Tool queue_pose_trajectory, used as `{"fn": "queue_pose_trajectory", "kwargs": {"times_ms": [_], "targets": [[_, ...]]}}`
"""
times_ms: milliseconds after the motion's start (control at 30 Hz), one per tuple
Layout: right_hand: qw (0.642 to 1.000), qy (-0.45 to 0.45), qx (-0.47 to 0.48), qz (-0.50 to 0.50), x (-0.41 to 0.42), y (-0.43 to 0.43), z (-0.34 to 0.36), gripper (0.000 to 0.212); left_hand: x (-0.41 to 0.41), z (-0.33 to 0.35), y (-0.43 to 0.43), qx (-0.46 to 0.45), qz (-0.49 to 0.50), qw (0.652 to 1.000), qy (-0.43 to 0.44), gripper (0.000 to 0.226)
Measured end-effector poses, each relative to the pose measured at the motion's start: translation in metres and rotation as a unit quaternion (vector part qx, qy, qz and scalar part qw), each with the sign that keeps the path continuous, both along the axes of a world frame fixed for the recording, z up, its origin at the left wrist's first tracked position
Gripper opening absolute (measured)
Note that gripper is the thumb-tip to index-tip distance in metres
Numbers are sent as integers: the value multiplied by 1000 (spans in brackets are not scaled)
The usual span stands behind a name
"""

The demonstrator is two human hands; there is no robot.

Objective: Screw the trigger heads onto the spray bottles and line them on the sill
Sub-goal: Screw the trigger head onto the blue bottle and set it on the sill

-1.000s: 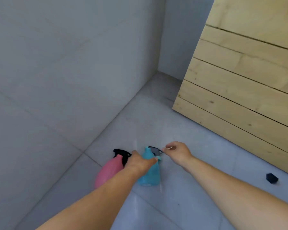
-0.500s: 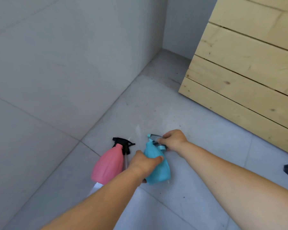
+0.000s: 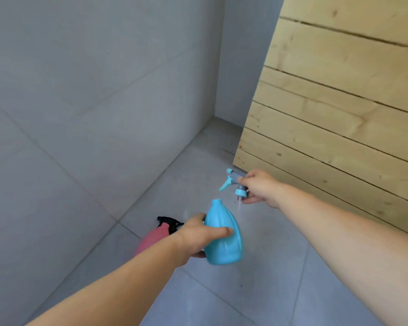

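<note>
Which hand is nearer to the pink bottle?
Left. The left hand grips the blue bottle right beside the pink bottle; the right hand holds the trigger head higher, farther away.

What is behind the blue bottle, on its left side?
Behind the blue bottle stands a pink bottle with a black trigger head. The left hand and forearm cover its lower part.

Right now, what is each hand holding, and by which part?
Left hand: blue bottle, gripped around its body. Right hand: blue trigger head, gripped at its rear, near the collar.
</note>
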State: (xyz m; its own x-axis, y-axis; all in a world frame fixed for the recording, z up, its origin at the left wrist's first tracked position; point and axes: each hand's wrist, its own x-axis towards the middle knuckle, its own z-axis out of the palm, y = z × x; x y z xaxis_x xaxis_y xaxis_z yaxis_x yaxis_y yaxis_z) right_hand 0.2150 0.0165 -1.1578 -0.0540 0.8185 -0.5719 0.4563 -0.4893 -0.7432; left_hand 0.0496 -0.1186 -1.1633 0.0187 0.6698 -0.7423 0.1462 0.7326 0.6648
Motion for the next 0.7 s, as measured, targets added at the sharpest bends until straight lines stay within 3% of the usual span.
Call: {"fn": "queue_pose_trajectory", "kwargs": {"times_ms": [333, 700], "targets": [[972, 134, 190, -36, 17, -54, 193, 13, -26, 156, -42, 124, -91, 988, -2, 82], [906, 286, 287, -125, 27, -125, 283, 16, -54, 215, -100, 190, -184, 964, 14, 62]]}}
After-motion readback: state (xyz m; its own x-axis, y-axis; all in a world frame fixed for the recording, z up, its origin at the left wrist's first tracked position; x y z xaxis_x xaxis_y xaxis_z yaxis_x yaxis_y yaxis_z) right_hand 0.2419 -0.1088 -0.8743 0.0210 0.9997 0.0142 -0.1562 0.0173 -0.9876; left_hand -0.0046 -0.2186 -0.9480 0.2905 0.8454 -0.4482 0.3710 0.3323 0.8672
